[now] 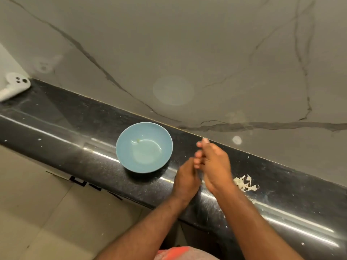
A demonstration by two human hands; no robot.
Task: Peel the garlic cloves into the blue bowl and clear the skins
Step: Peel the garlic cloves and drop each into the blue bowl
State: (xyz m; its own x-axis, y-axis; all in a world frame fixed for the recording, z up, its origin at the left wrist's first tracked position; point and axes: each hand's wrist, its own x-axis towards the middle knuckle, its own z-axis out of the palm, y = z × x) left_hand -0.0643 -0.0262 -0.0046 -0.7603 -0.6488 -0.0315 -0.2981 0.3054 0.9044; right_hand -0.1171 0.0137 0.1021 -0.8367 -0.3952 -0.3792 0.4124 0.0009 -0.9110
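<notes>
Black polished stone counter [65, 119], seen from the head camera, runs as a narrow band from upper left to lower right below a pale veined marble wall [187, 53]. The blue bowl [124, 147] sits upright on the counter near the middle of the picture. It looks almost empty, holding only a thin line of liquid and a tiny speck; no peeled cloves can be made out in it.

Just to the right of the bowl, both hands meet above the counter. The left hand [187, 177] and the right hand [214, 166] touch at the fingers, which are curled and blurred. Whether they pinch a garlic clove between them cannot be told, since the fingers hide it.

The bowl lies to the left of the hands and a little farther from the person, so the left hand is the nearer one for a drop into it. A small heap of pale garlic skins [245, 182] lies on the counter just right of the right wrist, so the right hand is nearer for sweeping. A white phone [17, 84] rests at the far left corner.
</notes>
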